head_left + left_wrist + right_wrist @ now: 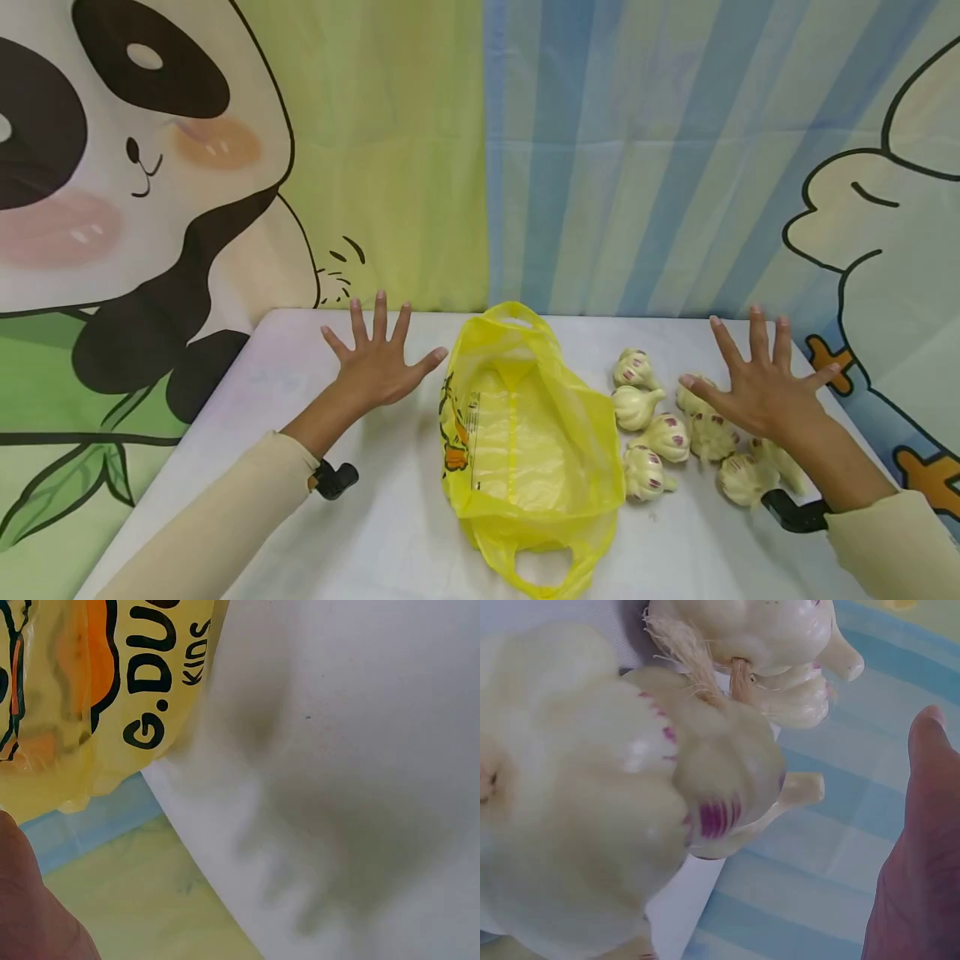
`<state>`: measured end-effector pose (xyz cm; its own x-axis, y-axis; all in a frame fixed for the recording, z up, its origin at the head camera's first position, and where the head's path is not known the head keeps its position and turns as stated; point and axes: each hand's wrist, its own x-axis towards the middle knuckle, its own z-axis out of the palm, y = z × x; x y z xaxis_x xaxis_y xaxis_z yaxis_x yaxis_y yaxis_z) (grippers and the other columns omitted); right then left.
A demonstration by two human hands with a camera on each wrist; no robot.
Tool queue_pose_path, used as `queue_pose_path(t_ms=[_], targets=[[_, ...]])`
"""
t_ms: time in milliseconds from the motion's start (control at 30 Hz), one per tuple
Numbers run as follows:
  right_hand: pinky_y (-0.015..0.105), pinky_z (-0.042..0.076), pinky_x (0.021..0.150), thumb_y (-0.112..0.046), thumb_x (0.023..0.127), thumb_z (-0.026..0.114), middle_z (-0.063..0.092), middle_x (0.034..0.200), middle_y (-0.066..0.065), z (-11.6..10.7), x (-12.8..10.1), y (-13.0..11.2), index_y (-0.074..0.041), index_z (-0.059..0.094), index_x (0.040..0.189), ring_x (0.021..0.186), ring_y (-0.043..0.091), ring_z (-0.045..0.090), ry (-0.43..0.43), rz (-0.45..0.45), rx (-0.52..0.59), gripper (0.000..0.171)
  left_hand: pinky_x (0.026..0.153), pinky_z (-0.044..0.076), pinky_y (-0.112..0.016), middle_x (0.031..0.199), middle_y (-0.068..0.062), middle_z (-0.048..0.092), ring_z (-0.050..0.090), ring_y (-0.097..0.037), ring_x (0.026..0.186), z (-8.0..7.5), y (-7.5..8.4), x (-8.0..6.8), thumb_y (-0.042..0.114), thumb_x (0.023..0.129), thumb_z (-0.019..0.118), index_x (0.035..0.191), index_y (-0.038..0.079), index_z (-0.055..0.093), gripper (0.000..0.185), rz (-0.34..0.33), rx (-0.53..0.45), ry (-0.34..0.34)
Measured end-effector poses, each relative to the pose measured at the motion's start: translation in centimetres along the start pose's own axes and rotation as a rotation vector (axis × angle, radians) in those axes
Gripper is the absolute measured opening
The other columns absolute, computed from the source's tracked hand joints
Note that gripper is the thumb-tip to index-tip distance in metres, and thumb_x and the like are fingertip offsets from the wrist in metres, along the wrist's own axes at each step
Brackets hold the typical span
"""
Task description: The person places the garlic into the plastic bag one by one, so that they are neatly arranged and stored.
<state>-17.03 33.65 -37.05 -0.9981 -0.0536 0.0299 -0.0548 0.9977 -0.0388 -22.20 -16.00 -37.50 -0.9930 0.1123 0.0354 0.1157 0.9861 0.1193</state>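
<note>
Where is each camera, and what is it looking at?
Head view: sits on the person's head, looks forward and down at the white table, the yellow bag and the garlic bulbs; shows both forearms, the left hand and the right hand spread open.
Left wrist view: sits on the left wrist, looks close at the table and the bag's printed side; a bit of the hand shows at the bottom left.
Right wrist view: sits on the right wrist, looks close at the garlic; part of the hand shows at the right.
Shared: head and left wrist both see the bag; head and right wrist, the garlic.
</note>
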Motion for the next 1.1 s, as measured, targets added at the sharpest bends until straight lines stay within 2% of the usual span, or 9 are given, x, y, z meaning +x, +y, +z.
queue_pose_path(t_ms=[333, 500, 800, 900, 1000, 1100], targets=[[0.088, -0.011, 0.07, -0.074, 0.089, 0.037, -0.044, 0.145, 0.015, 0.9, -0.4, 0.9, -0.022, -0.014, 0.154, 0.128, 0.039, -0.042, -0.006, 0.016, 0.037, 0.098, 0.087, -0.029, -0.072, 0.153, -0.009, -0.035, -0.044, -0.036, 0.127, 0.4, 0.1, -0.2, 0.089, 0.078, 0.011, 0.158, 0.022, -0.001, 0.105, 0.011, -0.009, -0.024], [0.088, -0.01, 0.07, -0.074, 0.089, 0.038, -0.044, 0.146, 0.016, 1.0, -0.4, 0.9, -0.021, -0.013, 0.155, 0.128, 0.039, -0.042, -0.001, 0.016, 0.025, 0.099, 0.087, -0.028, -0.073, 0.155, -0.012, -0.031, -0.042, -0.037, 0.128, 0.8, 0.0, -0.2, 0.09, 0.078, 0.011, 0.157, 0.022, -0.003, 0.105, 0.006, -0.008, -0.026], [0.088, -0.01, 0.071, -0.074, 0.089, 0.038, -0.043, 0.146, 0.017, 1.2, -0.7, 0.7, -0.021, -0.015, 0.154, 0.128, 0.04, -0.041, 0.011, 0.012, 0.03, 0.099, 0.088, -0.028, -0.073, 0.156, -0.013, -0.028, -0.041, -0.036, 0.129, 0.7, -0.1, -0.3, 0.089, 0.079, 0.012, 0.157, 0.021, -0.002, 0.105, -0.001, -0.014, -0.022], [0.086, -0.013, 0.074, -0.074, 0.089, 0.037, -0.041, 0.147, 0.017, 1.3, -0.6, 0.6, -0.019, -0.013, 0.155, 0.13, 0.041, -0.039, 0.038, 0.002, 0.02, 0.099, 0.088, -0.028, -0.072, 0.156, -0.014, -0.027, -0.042, -0.036, 0.129, 0.7, -0.2, -0.4, 0.089, 0.079, 0.012, 0.157, 0.021, -0.002, 0.105, -0.005, -0.016, -0.029], [0.083, -0.019, 0.079, -0.073, 0.09, 0.038, -0.037, 0.15, 0.018, 1.3, -0.6, 0.4, -0.018, -0.01, 0.156, 0.132, 0.038, -0.038, 0.101, -0.004, 0.042, 0.098, 0.088, -0.028, -0.072, 0.156, -0.015, -0.026, -0.042, -0.036, 0.129, 0.7, -0.3, -0.4, 0.089, 0.079, 0.012, 0.157, 0.021, -0.003, 0.104, -0.007, -0.018, -0.025], [0.078, -0.022, 0.085, -0.069, 0.091, 0.042, -0.031, 0.153, 0.019, 1.2, -0.9, 0.2, -0.017, -0.005, 0.157, 0.135, 0.037, -0.035, 0.182, -0.021, 0.102, 0.096, 0.09, -0.027, -0.072, 0.157, -0.018, -0.024, -0.041, -0.035, 0.13, 0.6, -0.3, -0.4, 0.085, 0.083, 0.018, 0.158, 0.019, -0.001, 0.102, -0.003, -0.02, 0.019]])
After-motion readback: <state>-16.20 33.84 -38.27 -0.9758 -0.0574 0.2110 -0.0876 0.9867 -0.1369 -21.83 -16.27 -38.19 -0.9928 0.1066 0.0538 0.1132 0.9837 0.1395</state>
